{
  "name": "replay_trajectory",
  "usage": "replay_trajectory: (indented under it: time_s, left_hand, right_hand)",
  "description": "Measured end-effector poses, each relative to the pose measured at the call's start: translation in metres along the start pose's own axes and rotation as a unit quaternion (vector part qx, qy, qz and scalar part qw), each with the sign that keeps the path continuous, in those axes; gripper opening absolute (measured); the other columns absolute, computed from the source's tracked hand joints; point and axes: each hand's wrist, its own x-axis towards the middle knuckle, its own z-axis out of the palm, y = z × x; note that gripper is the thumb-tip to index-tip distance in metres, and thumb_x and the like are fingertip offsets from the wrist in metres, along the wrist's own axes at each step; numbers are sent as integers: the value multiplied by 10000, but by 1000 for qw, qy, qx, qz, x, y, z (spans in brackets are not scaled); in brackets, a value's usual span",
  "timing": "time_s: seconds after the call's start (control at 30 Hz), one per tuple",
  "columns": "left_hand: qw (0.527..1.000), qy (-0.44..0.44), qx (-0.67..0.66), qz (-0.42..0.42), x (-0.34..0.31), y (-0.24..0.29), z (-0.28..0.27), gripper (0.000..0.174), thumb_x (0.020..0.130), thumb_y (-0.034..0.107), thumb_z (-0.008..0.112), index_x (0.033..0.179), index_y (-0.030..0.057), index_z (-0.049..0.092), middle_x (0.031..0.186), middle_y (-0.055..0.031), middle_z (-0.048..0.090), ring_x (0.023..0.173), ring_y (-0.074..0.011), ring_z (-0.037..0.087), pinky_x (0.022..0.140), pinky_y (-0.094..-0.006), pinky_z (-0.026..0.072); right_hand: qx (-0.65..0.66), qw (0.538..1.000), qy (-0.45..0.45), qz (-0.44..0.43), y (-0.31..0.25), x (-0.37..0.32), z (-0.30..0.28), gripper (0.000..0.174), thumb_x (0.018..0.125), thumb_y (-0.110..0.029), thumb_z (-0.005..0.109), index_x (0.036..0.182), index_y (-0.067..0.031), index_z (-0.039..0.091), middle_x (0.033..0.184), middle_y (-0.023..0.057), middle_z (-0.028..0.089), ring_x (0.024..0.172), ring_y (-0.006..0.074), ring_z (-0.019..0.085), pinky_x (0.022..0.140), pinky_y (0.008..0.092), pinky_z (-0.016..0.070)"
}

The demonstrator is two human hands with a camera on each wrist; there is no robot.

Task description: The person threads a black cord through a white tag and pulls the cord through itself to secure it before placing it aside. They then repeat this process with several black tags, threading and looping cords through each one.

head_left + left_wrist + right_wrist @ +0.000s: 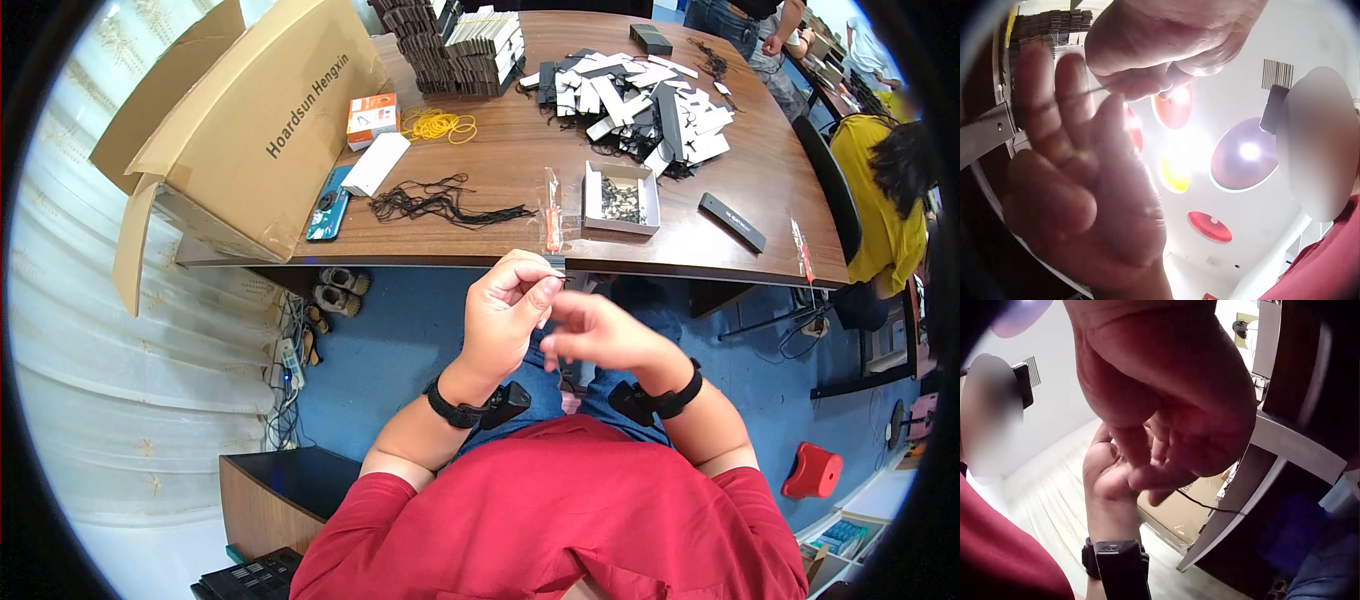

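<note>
My left hand (pixel 510 312) is raised just off the table's front edge, thumb and fingers pinching a thin black cord (pixel 1210 507). In the left wrist view the cord (pixel 1079 94) stretches from the pinch across the fingers of my right hand (pixel 1079 181). Blurred in the head view, my right hand (pixel 605 332) is close beside the left, its fingers loosely bent. The held end of the cord is hidden in the left fingers. Nearest on the table are a bundle of black cords (pixel 430 203), a red-handled tool (pixel 553 228) and a small box (pixel 648 221) of metal pieces.
A large cardboard box (pixel 285 130) takes up the table's left end. Stacked dark pieces (pixel 430 60) and a heap of white and black tags (pixel 610 95) lie farther back. A phone (pixel 328 215), white box (pixel 377 165) and black bar (pixel 732 222) lie nearer. Someone in yellow (pixel 880 200) sits at right.
</note>
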Motion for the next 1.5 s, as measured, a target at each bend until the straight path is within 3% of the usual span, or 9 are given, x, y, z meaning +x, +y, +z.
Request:
replay_trajectory:
  time_s: [0.07,0.13,0.3,0.83,0.97,1.07,1.23,1.33,1.5]
  left_hand:
    - [1000,6,-11,4,1,3,-1,60,897,44,612,906,-13,594,882,-38,535,595,-68,455,506,-210,381]
    - [1000,20,-20,-1,1,9,-7,64,901,47,608,916,-11,586,883,-39,532,591,-69,452,502,-211,379]
    - [994,86,-52,35,6,23,-34,98,905,62,603,989,12,599,771,-9,550,543,-51,412,467,-187,324]
    - [984,129,-122,16,7,35,-68,78,928,88,577,970,40,622,830,-19,585,517,-49,346,436,-172,272]
    - [985,131,-111,-3,5,28,-63,68,925,65,568,959,34,618,836,-41,601,586,-84,465,492,-205,383]
    - [990,134,-34,-24,3,7,-50,67,917,38,557,954,7,604,907,-108,645,789,-188,634,698,-312,536]
    - [996,37,-30,-69,0,-16,-7,72,930,38,531,945,-21,569,985,-175,648,943,-222,636,842,-351,523]
    - [990,56,-79,-105,-2,-22,1,77,937,92,568,914,18,571,879,-75,645,777,-125,624,678,-235,491]
    - [994,30,-2,-106,-2,-24,-4,49,920,76,583,939,32,569,798,-10,556,635,-79,518,496,-220,396]
  right_hand:
    - [-43,998,27,38,7,1,3,128,892,-105,622,953,4,650,837,45,677,606,76,573,566,222,475]
    - [0,994,72,78,4,-2,-2,135,903,-122,621,923,4,666,777,42,682,573,69,560,533,212,461]
    - [-26,989,116,87,-11,-30,-32,107,891,-82,625,897,17,666,741,62,670,549,74,550,505,201,444]
    - [-171,938,301,30,-56,-96,-40,50,846,-31,650,873,-3,681,696,5,612,573,47,531,505,190,430]
    - [-244,920,303,-48,-60,-86,-24,36,818,-4,660,850,3,675,714,21,614,591,76,547,522,217,438]
    - [-515,786,274,-204,-60,-62,-9,99,723,-16,716,813,-34,677,742,80,624,617,205,617,553,295,492]
    - [-559,752,244,-247,-55,-24,10,157,717,-58,686,871,-75,668,741,62,613,646,244,634,566,337,517]
    - [-570,728,290,-248,-53,-13,11,152,733,-58,671,884,-74,662,748,62,613,655,246,635,564,341,516]
    - [-539,741,335,-219,-48,-12,8,117,749,-62,685,861,-66,652,750,80,613,672,265,633,579,338,511]
